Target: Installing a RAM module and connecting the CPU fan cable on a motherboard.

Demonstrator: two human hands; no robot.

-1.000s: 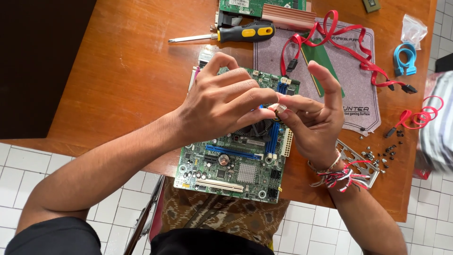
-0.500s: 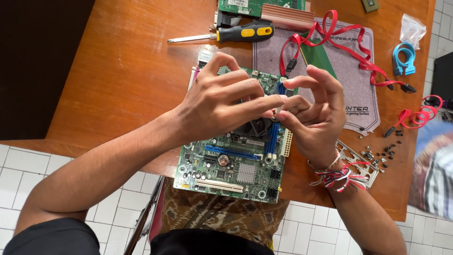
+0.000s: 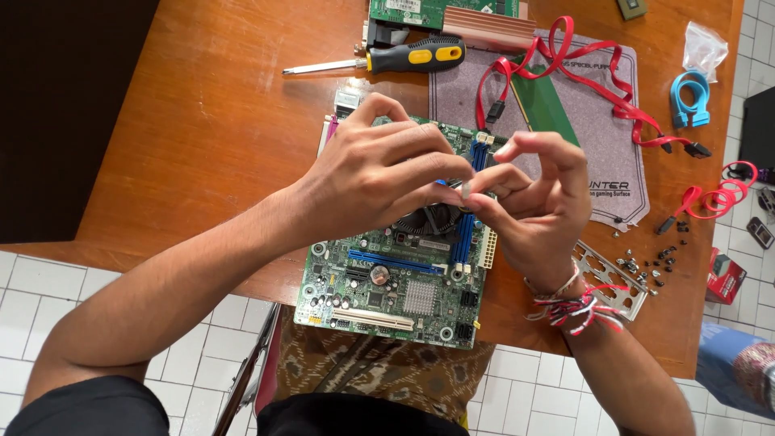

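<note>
We take the green motherboard (image 3: 395,295) as our landmark; it lies on the orange-brown wooden table (image 3: 202,137), its near edge hanging over the table's front edge above our lap.

Left of the board there is only bare wood. Beyond its far left corner lies a screwdriver (image 3: 379,60) with a black and yellow handle, shaft pointing left.

Over the middle of the board, our left hand (image 3: 379,173) curls, fingers bunched, thumb and forefinger pinched on a small pale, silvery piece (image 3: 465,187); we cannot tell what it is. It sits directly above the dark round cooler fan (image 3: 432,218), just left of the blue slots (image 3: 467,230). Our right hand (image 3: 537,214) meets it from the other side, its thumb and forefinger closed on the same piece, remaining fingers arched up and apart. Both hands are equally close: the piece lies between the two sets of fingertips, its long axis too small to judge.

Right of the board lie a grey mouse pad (image 3: 601,137) with a red flat cable (image 3: 581,69) looped over it, a metal I/O plate (image 3: 609,278) and loose dark screws (image 3: 654,262) beside it.
</note>
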